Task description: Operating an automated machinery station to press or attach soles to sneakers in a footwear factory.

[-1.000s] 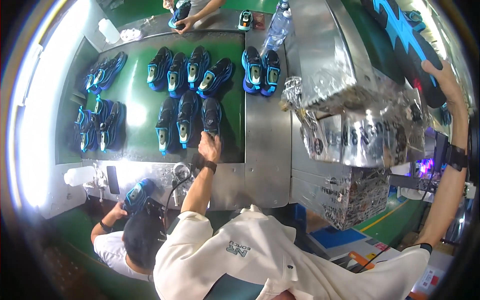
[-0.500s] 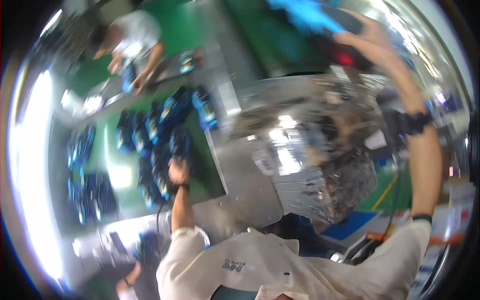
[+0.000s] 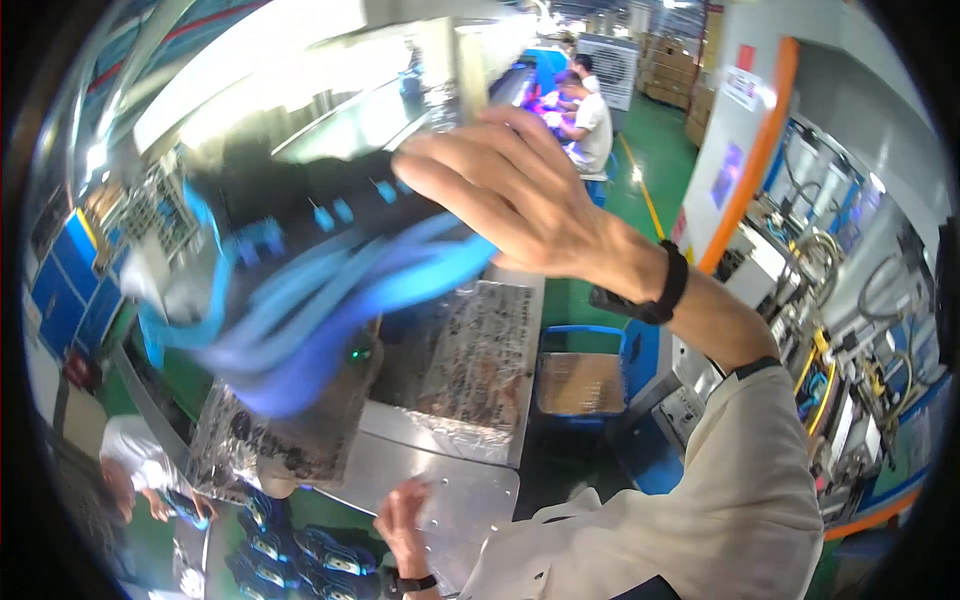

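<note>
A black shoe (image 3: 320, 235) with bright blue stripes fills the upper left, smeared by motion. My right hand (image 3: 510, 195) grips it by its edge, with the fingers bent over the dark part and the arm raised from the right. Lower down, my left hand (image 3: 403, 515) hangs over the metal worktop (image 3: 430, 480), fingers loosely bent and nothing visible in them. Close to its left, several black-and-blue shoes (image 3: 310, 560) lie in a group on a green surface.
Plastic-wrapped stacks (image 3: 480, 350) stand beyond the worktop. At the lower left, a co-worker (image 3: 135, 460) handles another shoe. Blue-framed cart (image 3: 582, 380) stands right of the stacks. Machinery with hoses (image 3: 830, 330) lines the right side; other people (image 3: 590, 125) sit farther off.
The view has swung up and to the right. My right hand has brought the shoe closer in front of me. The left hand has come away from the shoes on the green surface.
</note>
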The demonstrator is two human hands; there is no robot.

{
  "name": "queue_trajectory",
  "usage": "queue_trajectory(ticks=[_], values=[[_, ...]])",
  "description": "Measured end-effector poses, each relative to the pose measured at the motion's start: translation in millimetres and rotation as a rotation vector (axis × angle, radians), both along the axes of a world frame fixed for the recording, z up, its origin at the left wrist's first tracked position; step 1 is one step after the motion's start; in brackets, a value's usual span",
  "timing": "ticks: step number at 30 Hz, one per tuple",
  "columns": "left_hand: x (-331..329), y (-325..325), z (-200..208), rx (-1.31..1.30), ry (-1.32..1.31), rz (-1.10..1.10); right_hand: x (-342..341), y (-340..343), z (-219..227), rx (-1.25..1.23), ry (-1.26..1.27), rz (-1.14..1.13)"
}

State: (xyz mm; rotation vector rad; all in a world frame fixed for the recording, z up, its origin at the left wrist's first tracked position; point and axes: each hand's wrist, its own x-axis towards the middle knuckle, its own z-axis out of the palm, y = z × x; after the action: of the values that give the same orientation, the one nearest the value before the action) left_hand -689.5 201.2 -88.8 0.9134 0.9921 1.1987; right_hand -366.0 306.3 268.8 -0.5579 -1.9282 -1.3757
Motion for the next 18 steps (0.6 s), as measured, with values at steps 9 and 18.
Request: queue_trajectory(ticks=[9,18], values=[[253,-15,175,-0.461,-0.315,-1.457,129,-244,-89,-0.280,0.200,-0.451],[453,-194,140,0.003,-0.334,-1.436,182,-525,-196,-0.631,1.812,0.599]])
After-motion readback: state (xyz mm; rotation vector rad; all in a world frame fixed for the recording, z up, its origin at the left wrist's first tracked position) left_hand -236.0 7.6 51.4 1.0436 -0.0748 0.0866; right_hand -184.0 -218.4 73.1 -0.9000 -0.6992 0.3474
